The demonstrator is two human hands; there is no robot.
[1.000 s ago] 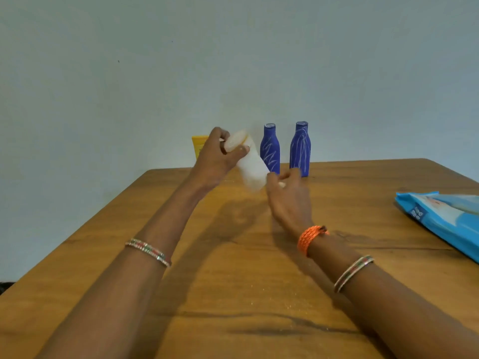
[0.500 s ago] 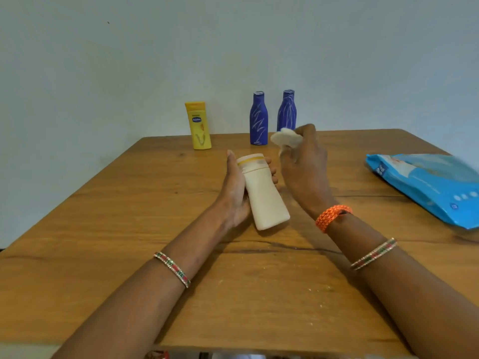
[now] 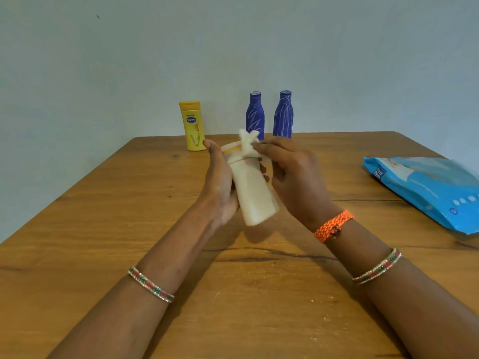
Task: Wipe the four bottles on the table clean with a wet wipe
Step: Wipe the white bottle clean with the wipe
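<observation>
- The left hand (image 3: 220, 185) holds the cream bottle (image 3: 250, 187) tilted above the desk (image 3: 103, 229), its grip wrapped round the body.
- The right hand (image 3: 293, 177) pinches a white wet wipe (image 3: 247, 145) against the bottle's neck.
- A yellow bottle (image 3: 193, 125) and two blue bottles (image 3: 255, 115) (image 3: 283, 115) stand upright at the desk's far edge.
- A blue wipe pack (image 3: 427, 190) lies at the right.
</observation>
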